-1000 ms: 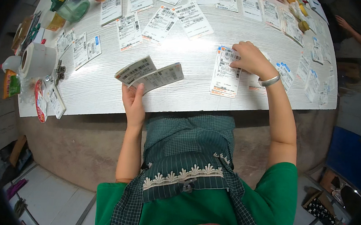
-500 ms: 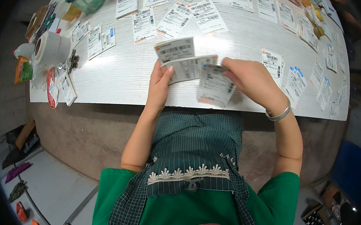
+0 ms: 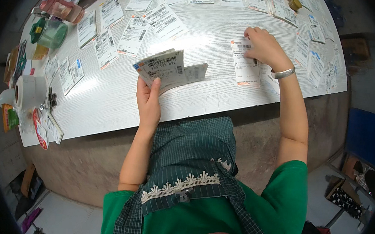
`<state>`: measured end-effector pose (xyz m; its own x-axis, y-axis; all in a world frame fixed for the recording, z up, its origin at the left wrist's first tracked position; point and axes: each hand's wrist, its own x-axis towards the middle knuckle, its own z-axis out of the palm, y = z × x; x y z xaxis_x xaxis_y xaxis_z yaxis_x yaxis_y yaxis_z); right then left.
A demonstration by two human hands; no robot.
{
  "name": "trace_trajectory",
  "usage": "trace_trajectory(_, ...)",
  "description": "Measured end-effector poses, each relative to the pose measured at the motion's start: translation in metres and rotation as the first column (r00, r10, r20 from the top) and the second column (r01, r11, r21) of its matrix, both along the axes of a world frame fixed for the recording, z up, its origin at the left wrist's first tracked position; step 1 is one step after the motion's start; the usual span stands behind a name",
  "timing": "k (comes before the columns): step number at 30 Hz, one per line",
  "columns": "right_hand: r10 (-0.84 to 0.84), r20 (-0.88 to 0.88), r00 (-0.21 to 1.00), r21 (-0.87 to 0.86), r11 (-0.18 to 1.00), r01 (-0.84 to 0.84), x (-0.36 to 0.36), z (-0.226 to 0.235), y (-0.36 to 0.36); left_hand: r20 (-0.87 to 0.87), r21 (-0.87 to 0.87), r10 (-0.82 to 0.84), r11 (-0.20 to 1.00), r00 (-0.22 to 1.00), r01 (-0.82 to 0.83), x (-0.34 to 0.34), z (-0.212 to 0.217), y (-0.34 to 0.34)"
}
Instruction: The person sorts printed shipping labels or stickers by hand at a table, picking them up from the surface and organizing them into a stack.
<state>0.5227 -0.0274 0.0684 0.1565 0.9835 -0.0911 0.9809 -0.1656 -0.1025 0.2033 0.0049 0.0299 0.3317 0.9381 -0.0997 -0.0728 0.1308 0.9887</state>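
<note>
My left hand (image 3: 148, 103) grips a bundle of printed shipping labels (image 3: 165, 68), thumb on the front and fingers behind. The labels stand tilted above the table's near edge, one group fanned out to the right. Over on the right, my right hand (image 3: 264, 46) hovers with bent fingers, thumb and forefinger apart, at the upper part of a white label (image 3: 246, 71). That label lies on the table, its lower part uncovered. Another label (image 3: 271, 80) shows beside it, partly hidden under my right wrist and forearm.
Rows of labels (image 3: 166, 22) cover the far side of the white table (image 3: 193, 100), with more at the right (image 3: 315, 67). On the left are a green-lidded jar (image 3: 52, 33), a pink bottle (image 3: 63, 8), a white tape roll (image 3: 30, 91) and small label piles (image 3: 66, 74).
My right hand has moved right, away from the left-hand bundle, and the label it carried now lies on the table. The view has turned, so the table appears slanted.
</note>
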Motion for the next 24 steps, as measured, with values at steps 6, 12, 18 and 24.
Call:
trace_trajectory(6, -0.032, -0.019, 0.999, -0.262, 0.965, 0.026, 0.006, 0.001, -0.007, -0.009, 0.015, -0.011, 1.0, 1.0, 0.011, -0.013, -0.028, -0.005)
trace_trajectory(12, -0.03, -0.19, 0.981, -0.184, 0.983, -0.005, -0.006, -0.003, -0.029, 0.052, -0.036, 0.033, 0.999, 0.998, -0.031, -0.012, -0.03, -0.005)
trace_trajectory(18, -0.012, -0.831, 0.556, 0.081, 0.986, 0.143, -0.086, 0.008, -0.056, 0.269, -0.289, 0.094, 0.957, 0.958, -0.013, 0.002, -0.007, 0.0)
trace_trajectory(24, -0.049, -0.839, 0.542, 0.265, 0.833, 0.486, -0.154, -0.029, -0.043, 0.321, -0.29, 0.079, 0.957, 0.944, 0.018, 0.014, 0.003, -0.013)
